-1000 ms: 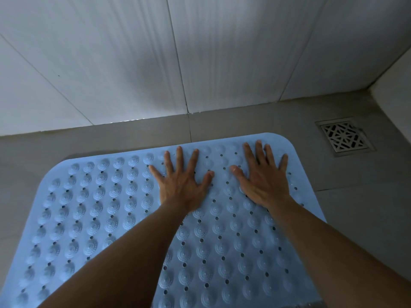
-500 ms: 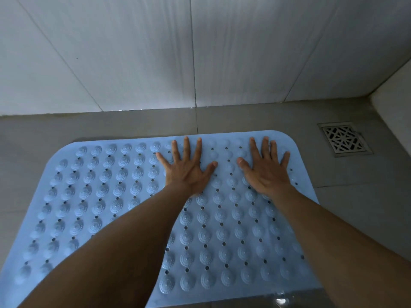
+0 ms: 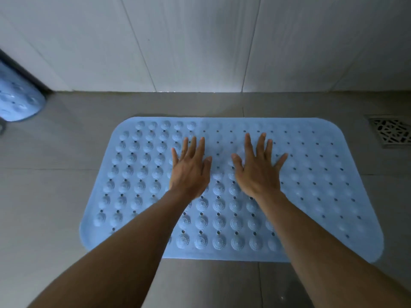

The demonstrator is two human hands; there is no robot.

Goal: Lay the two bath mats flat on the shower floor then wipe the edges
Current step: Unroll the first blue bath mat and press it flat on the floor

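Note:
A light blue bath mat [image 3: 138, 178] with raised bumps and small holes lies flat on the grey tiled shower floor [image 3: 55, 196]. My left hand [image 3: 191, 167] and my right hand [image 3: 255, 170] rest palm down side by side on the middle of the mat, fingers spread, holding nothing. A second blue mat [image 3: 17, 96] shows partly at the far left edge, standing curved against a dark frame; most of it is out of view.
A white tiled wall [image 3: 200, 45] rises just beyond the mat's far edge. A metal floor drain [image 3: 391, 132] sits at the right, just past the mat's far right corner. Bare grey floor surrounds the mat.
The view has pulled back and swung left, so the whole mat and the second mat at the left now show. Both hands stay flat on the mat.

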